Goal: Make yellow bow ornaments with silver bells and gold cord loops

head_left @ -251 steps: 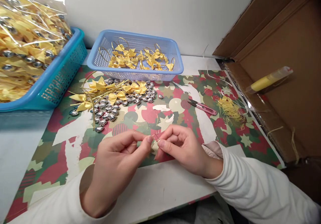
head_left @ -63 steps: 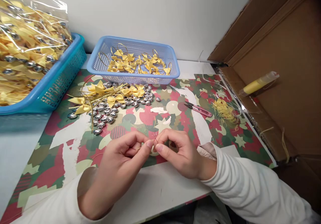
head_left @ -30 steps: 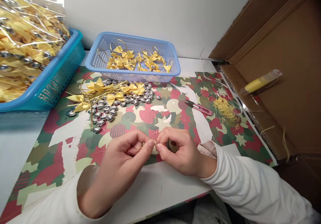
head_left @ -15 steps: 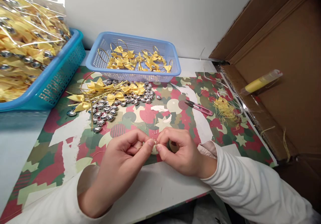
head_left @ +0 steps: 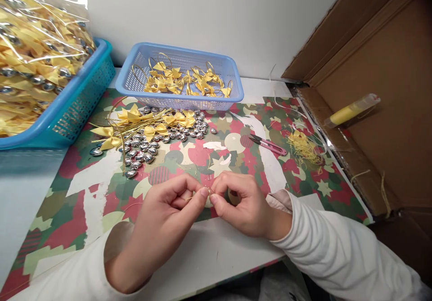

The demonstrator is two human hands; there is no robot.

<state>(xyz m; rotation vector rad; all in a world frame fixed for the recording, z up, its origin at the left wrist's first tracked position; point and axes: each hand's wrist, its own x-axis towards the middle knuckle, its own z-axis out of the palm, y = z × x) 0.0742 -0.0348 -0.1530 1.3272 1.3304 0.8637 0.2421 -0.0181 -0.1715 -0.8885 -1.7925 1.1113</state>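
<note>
My left hand [head_left: 172,220] is closed, its thumb and index finger pinching a thin gold cord [head_left: 189,198]. Right beside it, my right hand [head_left: 238,202] pinches the same fine cord, with the fingertips of both hands almost touching. Most of the cord is hidden by the fingers. Beyond my left hand lies a pile of silver beads [head_left: 143,148], with yellow ribbon bows [head_left: 155,131] and gold cords on and around it. Pink thread snips [head_left: 268,145] rest on the patterned sheet beyond my right hand.
A blue basket [head_left: 180,51] at the back holds bows with gold loops. On the left, a larger blue basket [head_left: 84,85] bears a clear bag of bows and beads. Yellow thread scraps [head_left: 305,148] lie right, near a cardboard wall [head_left: 378,67] with a yellow tube [head_left: 353,110].
</note>
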